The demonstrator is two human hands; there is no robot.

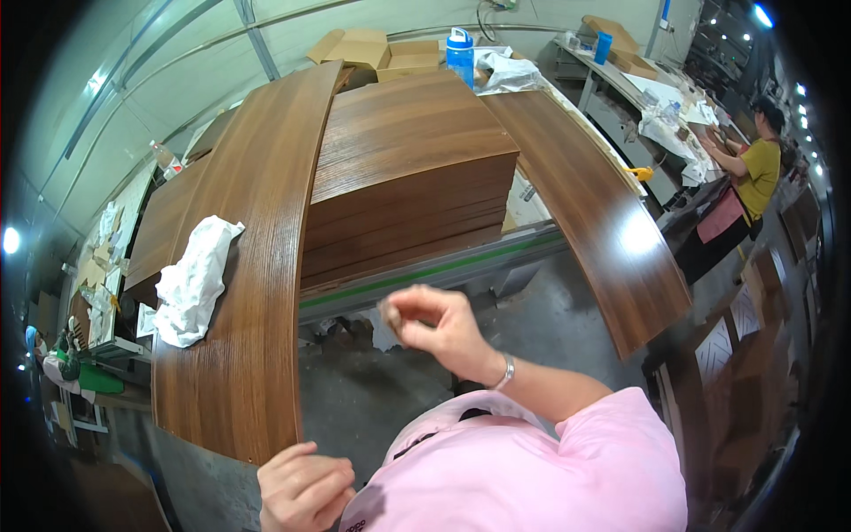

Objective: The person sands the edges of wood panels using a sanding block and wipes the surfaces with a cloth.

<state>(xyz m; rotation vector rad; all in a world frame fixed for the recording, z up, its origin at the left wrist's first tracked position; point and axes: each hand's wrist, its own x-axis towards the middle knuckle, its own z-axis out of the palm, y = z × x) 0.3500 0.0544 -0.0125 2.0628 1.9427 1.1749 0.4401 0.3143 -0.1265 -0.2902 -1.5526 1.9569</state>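
- Pale wall (pixel 168 97) is rising beyond the stack of brown boards (pixel 408 208), landmark for these notes; grey floor (pixel 541 306) is showing on the stack's near side.
- Stack is lying with its wood-grain top face up, several layers showing at the near face; a green strip (pixel 372 291) is running below that face.
- Long left board (pixel 257 213) is lying along the stack's left side, its near end extending past the stack toward the person.
- Crumpled white sheet (pixel 195 279) is resting on the long left board, left of the stack; cloth or film, cannot tell.
- Left hand (pixel 306 488) is hovering by the long left board's near corner, well on the near side of the stack. Fingers are curling loosely inward; cannot tell whether they are touching the board or holding anything.
- Right hand (pixel 443 328) is hanging before the stack's near face, apart from it. Thumb and forefinger are bending together, leaving a narrow gap at most; cannot tell whether something small is sitting between them.
- Long right board (pixel 594 204) is slanting along the stack's right side, near end jutting over the floor.
- Blue bottle (pixel 460 60) and cardboard box (pixel 412 58) are standing at the stack's far side.
- Co-worker (pixel 758 177) in yellow is working well right of the stack.
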